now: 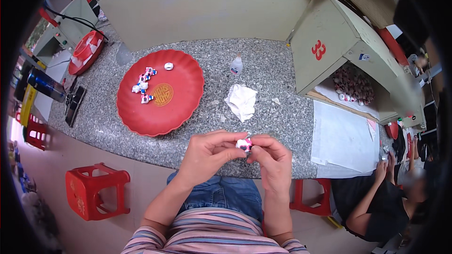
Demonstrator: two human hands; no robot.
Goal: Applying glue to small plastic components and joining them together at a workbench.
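Both hands meet at the near edge of the tabletop [278, 80], in front of the person's body. The left hand [202, 156] comes in from the left, wrist bent, its thumb and index finger stretched to the right and pinching a small white, pink and black figurine [244, 144] at their tips; the other fingers curl behind. The right hand [273, 157] reaches up more steeply, fingers bent inward, gripping the figurine's right side between thumb and index finger. The figurine sits between the two sets of fingertips, held above the tabletop's edge. The left forearm [165, 202] slants up to the right, while the right forearm [278, 211] stands almost upright. Beyond the hands lie a crumpled white tissue [241, 102] and a small bottle [236, 66]; left of them, a red scalloped plate [176, 113] carries more small figurines [143, 86].
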